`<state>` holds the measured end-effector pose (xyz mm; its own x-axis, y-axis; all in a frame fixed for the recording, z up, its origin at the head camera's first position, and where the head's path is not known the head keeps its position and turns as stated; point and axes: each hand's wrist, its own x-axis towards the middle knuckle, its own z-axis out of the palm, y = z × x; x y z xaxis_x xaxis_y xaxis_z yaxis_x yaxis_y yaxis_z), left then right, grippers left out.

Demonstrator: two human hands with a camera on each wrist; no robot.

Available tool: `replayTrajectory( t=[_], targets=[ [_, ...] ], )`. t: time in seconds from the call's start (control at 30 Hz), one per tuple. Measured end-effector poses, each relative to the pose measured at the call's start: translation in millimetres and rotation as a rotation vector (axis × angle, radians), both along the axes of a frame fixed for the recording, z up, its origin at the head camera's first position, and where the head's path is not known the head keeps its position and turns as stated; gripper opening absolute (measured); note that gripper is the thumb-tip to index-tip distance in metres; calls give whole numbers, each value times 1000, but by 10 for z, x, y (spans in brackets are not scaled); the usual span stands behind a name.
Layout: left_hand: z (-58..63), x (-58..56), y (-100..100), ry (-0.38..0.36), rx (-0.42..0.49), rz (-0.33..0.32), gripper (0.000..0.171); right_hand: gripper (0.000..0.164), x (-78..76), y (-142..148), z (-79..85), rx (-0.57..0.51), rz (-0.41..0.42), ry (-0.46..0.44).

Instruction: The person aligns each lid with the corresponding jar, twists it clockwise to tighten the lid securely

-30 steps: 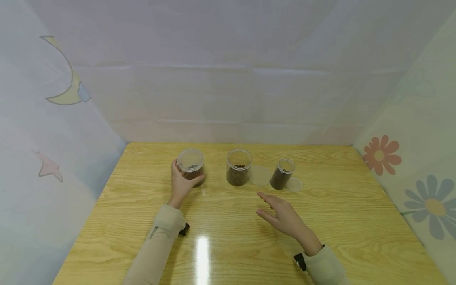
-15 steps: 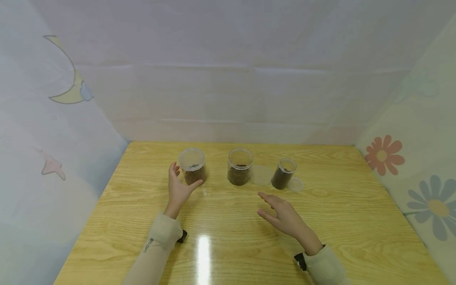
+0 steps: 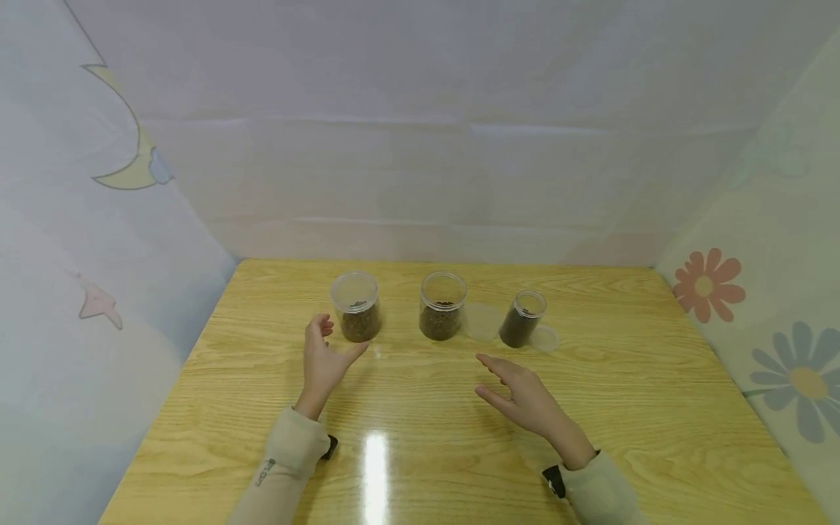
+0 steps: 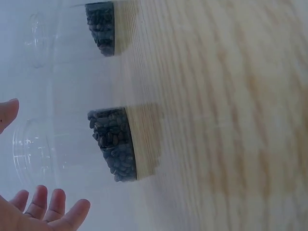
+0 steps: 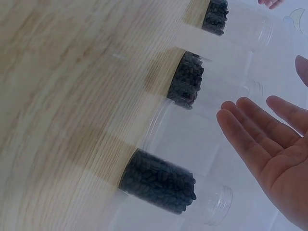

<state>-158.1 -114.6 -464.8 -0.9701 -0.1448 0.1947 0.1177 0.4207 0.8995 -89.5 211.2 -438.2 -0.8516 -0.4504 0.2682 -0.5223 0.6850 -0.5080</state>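
Three clear jars stand upright on the wooden table, each partly filled with dark beans. Beside the wide left jar (image 3: 357,321) my left hand (image 3: 323,363) is spread, its fingers and thumb apart from the wall; the left wrist view shows the same jar's beans (image 4: 115,144) between thumb and fingers. The wide middle jar (image 3: 440,321) is at the centre, and a narrower, fuller jar (image 3: 518,328) is to its right. My right hand (image 3: 523,397) hovers in front of the narrow jar with fingers extended, holding nothing; its palm (image 5: 288,168) shows in the right wrist view.
A translucent round lid (image 3: 482,324) lies between the middle and narrow jars. A smaller lid (image 3: 545,339) is at the narrow jar's right. The wooden table (image 3: 426,437) meets a pale cloth backdrop (image 3: 420,182) behind and at both sides.
My left hand has let go of the left jar and drawn back toward me, slightly left. The jars stay in place, and my right hand has hardly moved.
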Motion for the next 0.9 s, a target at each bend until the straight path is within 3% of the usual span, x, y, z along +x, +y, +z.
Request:
replayTrajectory(
  t=[0.43, 0.9],
  targets=[
    [1, 80, 65, 114, 1, -61, 48, 46, -2, 1, 34, -3, -29, -16],
    [52, 126, 143, 91, -50, -238, 43, 21, -77, 17, 11, 9, -87, -7]
  ],
)
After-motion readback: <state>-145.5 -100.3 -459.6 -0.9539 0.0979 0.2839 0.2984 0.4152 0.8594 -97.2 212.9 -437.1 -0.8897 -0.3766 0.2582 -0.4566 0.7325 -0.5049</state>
